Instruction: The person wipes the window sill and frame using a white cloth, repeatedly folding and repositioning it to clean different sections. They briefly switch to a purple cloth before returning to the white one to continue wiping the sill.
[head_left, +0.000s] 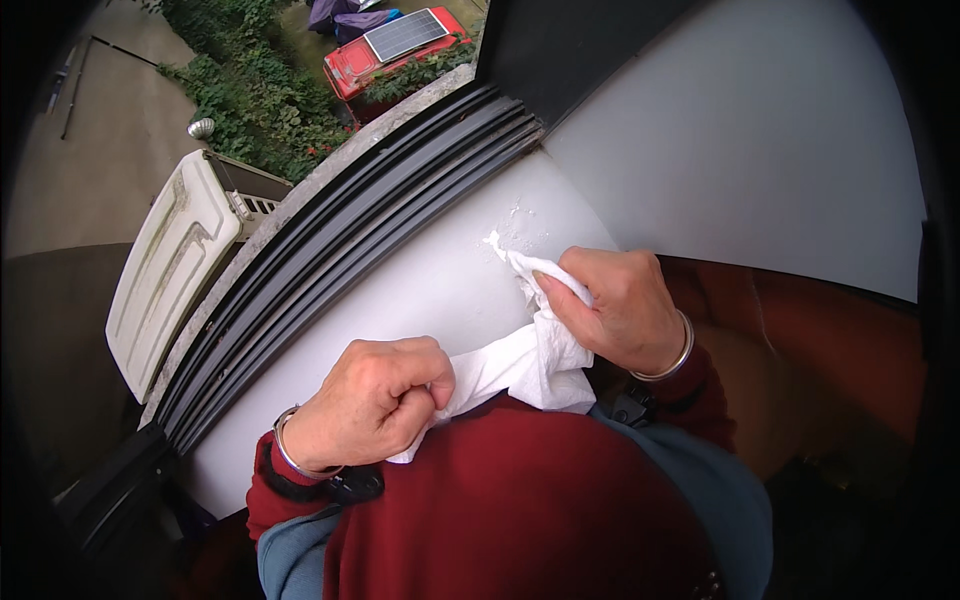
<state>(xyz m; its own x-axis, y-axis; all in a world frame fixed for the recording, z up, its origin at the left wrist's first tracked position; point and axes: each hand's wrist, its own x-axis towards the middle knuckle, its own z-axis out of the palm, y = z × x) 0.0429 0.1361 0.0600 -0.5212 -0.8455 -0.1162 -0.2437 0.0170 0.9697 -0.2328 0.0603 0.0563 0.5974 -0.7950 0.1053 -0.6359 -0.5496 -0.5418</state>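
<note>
A white cloth (551, 360) stretches between both hands in front of my body. My left hand (382, 397) is closed round one end, low over the edge of the white window sill (420, 300). Near the sill's right part, my right hand (619, 307) pinches the other end between thumb and fingers. A twisted tip of the cloth points at a small wet patch (517, 225) with droplets on the sill. Both wrists carry a metal bangle. The fingertips of my left hand are partly hidden.
Dark sliding-window tracks (337, 262) run along the sill's outer side. Beyond them, outside, are a white air-conditioner outdoor unit (176, 262), green plants (262, 97) and a red vehicle (352, 67) bearing a solar panel (406, 34). A pale panel (750, 150) borders the sill at the right.
</note>
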